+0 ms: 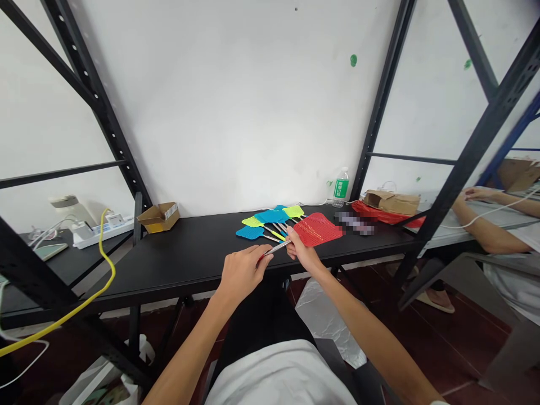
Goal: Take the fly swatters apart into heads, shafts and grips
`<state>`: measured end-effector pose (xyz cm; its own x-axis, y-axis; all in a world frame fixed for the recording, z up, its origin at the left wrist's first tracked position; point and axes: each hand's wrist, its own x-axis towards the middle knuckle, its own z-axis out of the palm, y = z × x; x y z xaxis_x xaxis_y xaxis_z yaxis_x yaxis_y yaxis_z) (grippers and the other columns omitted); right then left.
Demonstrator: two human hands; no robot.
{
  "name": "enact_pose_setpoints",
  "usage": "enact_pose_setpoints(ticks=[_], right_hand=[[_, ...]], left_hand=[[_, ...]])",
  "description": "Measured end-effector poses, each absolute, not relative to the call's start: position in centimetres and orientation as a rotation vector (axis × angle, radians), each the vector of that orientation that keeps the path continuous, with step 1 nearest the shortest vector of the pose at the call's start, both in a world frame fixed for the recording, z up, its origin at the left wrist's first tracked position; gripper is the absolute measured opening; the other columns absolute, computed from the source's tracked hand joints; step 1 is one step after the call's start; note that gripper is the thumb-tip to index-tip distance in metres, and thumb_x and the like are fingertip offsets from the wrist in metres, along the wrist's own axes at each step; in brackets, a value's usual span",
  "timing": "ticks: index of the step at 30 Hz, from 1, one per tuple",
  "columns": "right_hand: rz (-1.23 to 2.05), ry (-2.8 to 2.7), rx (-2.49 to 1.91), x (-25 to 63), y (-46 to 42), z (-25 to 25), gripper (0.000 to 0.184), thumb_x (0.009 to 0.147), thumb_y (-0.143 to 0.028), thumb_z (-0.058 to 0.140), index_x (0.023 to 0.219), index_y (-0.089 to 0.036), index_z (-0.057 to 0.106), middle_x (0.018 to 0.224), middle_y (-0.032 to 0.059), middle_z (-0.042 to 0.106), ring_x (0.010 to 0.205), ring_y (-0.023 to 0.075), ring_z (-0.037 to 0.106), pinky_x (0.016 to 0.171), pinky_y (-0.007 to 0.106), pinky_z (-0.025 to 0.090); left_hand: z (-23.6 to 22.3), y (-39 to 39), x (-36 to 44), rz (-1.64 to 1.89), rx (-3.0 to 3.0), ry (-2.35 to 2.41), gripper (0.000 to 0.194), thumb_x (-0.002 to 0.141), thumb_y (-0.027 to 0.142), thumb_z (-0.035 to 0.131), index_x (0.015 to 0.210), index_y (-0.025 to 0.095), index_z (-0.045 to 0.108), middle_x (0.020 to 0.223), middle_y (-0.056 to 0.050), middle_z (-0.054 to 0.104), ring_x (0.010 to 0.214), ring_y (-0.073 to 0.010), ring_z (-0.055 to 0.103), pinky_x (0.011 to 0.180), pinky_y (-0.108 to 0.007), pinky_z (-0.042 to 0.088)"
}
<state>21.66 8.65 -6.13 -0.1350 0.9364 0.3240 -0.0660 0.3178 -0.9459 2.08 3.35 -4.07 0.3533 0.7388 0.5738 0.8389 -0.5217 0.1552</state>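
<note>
"Layout?"
"Black bench spanning nine to three o'clock. On it, at twelve, blue and yellow-green fly swatters lie overlapped. Red fly swatter held in front, head toward two."

"Grip?"
"Left hand closed round the handle end; right hand pinching the shaft near the head."

"Risk?"
"Head appears to overlap the pile; contact cannot be told. A sideways pull could snag and scatter it."

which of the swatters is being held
The red swatter: the left hand and right hand both grip its handle. The blue swatters and yellow-green swatters lie bunched on the black table.
</note>
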Motion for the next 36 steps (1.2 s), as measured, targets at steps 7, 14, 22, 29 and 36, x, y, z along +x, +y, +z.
enact_pose_setpoints(ticks=[7,14,22,29,36], right_hand=[[1.079,-1.371,-0.805,21.4,8.5,-6.1,0.062,0.086,-0.069,0.061,0.059,-0.024,0.027,0.052,-0.0071,0.022,0.047,0.0105,0.026,0.047,0.028,0.027],[1.076,-1.392,-0.718,22.2,8.4,-5.3,0.059,0.083,-0.066,0.066,0.060,-0.024,0.032,0.055,-0.0079,0.023,0.047,0.0091,0.025,0.046,0.027,0.025],[1.085,-1.463,-0.648,22.7,7.3,-3.5,0.060,0.086,-0.064,0.064,0.057,-0.023,0.031,0.053,-0.0077,0.022,0.046,0.0087,0.025,0.045,0.027,0.026],[1.043,-1.412,-0.660,23.2,7.5,-3.2,0.062,0.081,-0.066,0.069,0.057,-0.023,0.031,0.054,-0.0077,0.022,0.046,0.0086,0.024,0.045,0.027,0.026],[1.063,-1.280,-0.715,23.8,8.4,-3.6,0.061,0.077,-0.066,0.075,0.060,-0.023,0.034,0.055,-0.0078,0.023,0.049,0.0091,0.024,0.046,0.026,0.025]], left_hand=[[-3.0,2.6,1.9,-0.868,-2.521,-1.464,0.026,0.103,0.037,0.048,0.111,0.029,0.072,0.092,0.001,0.077,0.080,-0.0172,0.068,0.061,-0.028,0.031],[-1.6,1.7,2.2,-0.884,-2.926,-1.439,0.039,0.105,0.042,0.038,0.088,0.022,0.066,0.064,0.002,0.060,0.060,-0.0137,0.054,0.060,-0.026,0.030],[-1.5,2.1,1.4,-1.268,-3.746,-1.469,0.044,0.103,0.053,0.038,0.087,0.017,0.057,0.051,0.003,0.053,0.048,-0.0109,0.045,0.055,-0.024,0.036],[-1.2,1.9,1.5,-1.156,-3.434,-1.503,0.044,0.102,0.054,0.043,0.086,0.018,0.062,0.065,-0.001,0.065,0.059,-0.0130,0.055,0.058,-0.023,0.040],[-1.0,1.9,0.9,-0.915,-2.691,-1.559,0.031,0.097,0.047,0.055,0.102,0.027,0.079,0.075,0.001,0.073,0.065,-0.0158,0.058,0.064,-0.027,0.035]])
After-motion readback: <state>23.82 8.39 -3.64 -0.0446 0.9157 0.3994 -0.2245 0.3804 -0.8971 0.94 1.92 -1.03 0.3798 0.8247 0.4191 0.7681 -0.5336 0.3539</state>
